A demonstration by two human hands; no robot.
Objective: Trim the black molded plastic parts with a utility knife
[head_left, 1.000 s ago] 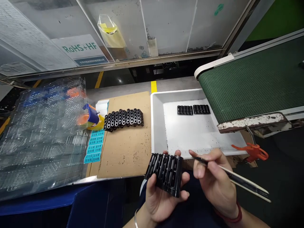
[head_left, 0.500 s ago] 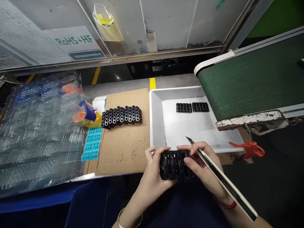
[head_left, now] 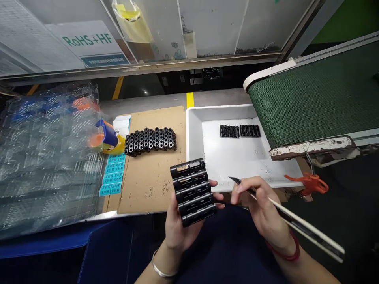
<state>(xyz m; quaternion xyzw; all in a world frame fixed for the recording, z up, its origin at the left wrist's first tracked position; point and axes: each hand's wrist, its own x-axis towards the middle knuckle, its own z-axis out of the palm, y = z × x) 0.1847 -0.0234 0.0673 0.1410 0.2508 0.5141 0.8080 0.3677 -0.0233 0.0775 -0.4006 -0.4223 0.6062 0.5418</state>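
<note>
My left hand is closed around a black ribbed plastic part, made of several parallel slotted tubes, held tilted in front of my body. Some fingertips show past its right edge. To the right, my right hand grips a craft knife, its dark pointed blade aimed up and left, apart from the part. Two similar black parts lie side by side in the white tray. On the cardboard sheet, a row of black tube parts stands with round ends up.
Stacked clear plastic trays fill the left. Beside them are blue label stickers and a blue, yellow and orange holder. A green conveyor belt rises at right, above an orange air gun.
My left hand has turned the black part and moved it left, tilting it upward. My right hand has come off it and shifted right with the knife.
</note>
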